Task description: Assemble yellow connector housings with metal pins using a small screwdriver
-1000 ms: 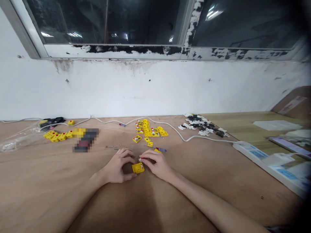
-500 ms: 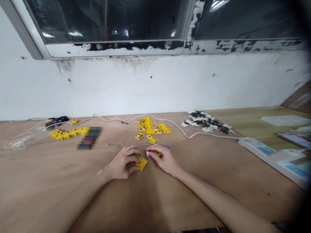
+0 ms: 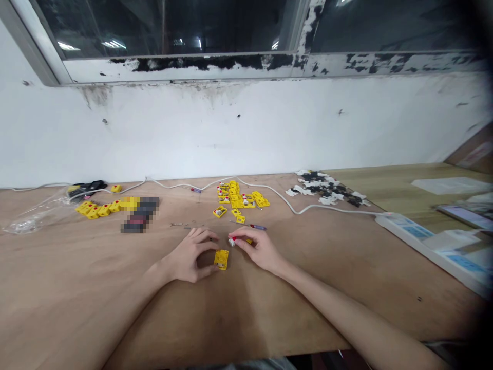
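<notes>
Yellow plastic block [image 3: 221,259], light and stiff, best held by its edges, sat at 3 o'clock from the curled left hand [image 3: 188,255]; the right hand [image 3: 256,249] pinched a white-tipped part [image 3: 231,242].

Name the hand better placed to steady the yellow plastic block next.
Left, probably: the left hand curves beside the yellow plastic block with nothing visible in its grip, while the right hand is pinching a small white-and-red part.
</notes>
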The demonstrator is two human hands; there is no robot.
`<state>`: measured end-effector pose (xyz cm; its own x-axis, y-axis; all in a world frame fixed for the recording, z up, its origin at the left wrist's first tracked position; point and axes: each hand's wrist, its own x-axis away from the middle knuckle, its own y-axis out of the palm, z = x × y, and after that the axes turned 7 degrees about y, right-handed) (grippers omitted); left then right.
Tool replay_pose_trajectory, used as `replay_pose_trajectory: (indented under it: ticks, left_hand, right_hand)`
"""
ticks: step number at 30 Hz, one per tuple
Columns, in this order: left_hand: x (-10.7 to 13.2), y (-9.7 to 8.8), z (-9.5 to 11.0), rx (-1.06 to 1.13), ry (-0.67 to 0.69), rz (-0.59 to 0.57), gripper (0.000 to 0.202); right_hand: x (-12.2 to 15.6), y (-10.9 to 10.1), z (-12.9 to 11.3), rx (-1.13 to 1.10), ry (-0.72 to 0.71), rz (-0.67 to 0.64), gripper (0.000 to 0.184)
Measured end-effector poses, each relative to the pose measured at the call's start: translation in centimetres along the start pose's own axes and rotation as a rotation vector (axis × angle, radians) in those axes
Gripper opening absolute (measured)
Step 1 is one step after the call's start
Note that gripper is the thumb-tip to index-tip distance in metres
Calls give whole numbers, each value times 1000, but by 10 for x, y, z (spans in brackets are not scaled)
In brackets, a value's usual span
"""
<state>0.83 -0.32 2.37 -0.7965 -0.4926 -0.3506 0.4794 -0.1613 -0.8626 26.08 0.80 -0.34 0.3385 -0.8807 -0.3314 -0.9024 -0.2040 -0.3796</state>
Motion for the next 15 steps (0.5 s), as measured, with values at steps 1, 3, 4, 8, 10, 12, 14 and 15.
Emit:
replay_pose_trajectory:
  ticks: [1, 3, 4, 8, 10, 12, 14, 15]
  left_hand:
    - [0, 2, 0, 1, 2, -8, 43]
    - [-1, 5, -1, 24, 10, -26, 48]
    - [-1, 7, -1, 38, 4, -16, 52]
    - [-3, 10, -1, 52, -105, 98, 42]
    - [-3, 11, 0, 30, -122, 101, 37]
    - [-2, 13, -1, 11, -95, 70, 40]
    - [-2, 15, -2, 2, -67, 45, 36]
    - [-1, 15, -2, -1, -64, 45, 34]
  right_hand:
    - [0, 0, 0, 1, -3, -8, 18]
    - [0, 0, -1, 4, -9, -24, 18]
    - [0, 0, -1, 5, -9, -36, 18]
    - [1, 1, -3, -14, 11, -94, 18]
    - [1, 2, -4, -42, 28, -124, 17]
    - [2, 5, -6, -67, 38, -154, 17]
    - [3, 9, -7, -79, 32, -174, 16]
    - [4, 11, -8, -79, 24, -179, 16]
